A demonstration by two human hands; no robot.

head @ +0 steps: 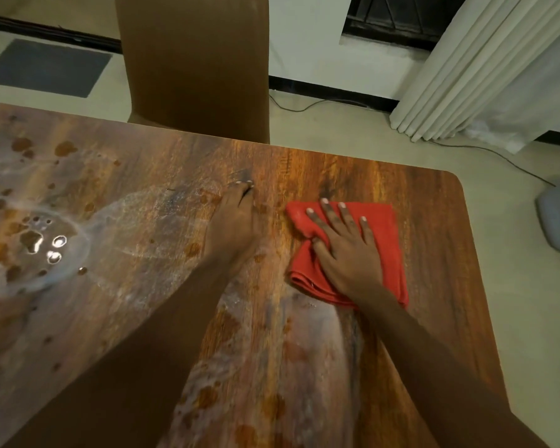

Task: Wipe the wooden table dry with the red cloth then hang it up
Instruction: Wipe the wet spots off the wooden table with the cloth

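Two hands working: right hand (348, 250) pressing flat, fingers spread, on red cloth (385, 253) near wooden table's (337, 169) right edge; left hand (236, 221) bracing on wet streaks (314, 344), fingers together.

The cloth (382, 247) is plain bright red. The desk (434, 253) shows orange-brown wood grain with darker streaks, turning greyish and blotched, perhaps with wet film, toward the left. The chair back (194, 59) is uniform brown, the curtain (485, 66) white, the floor (337, 130) pale beige.
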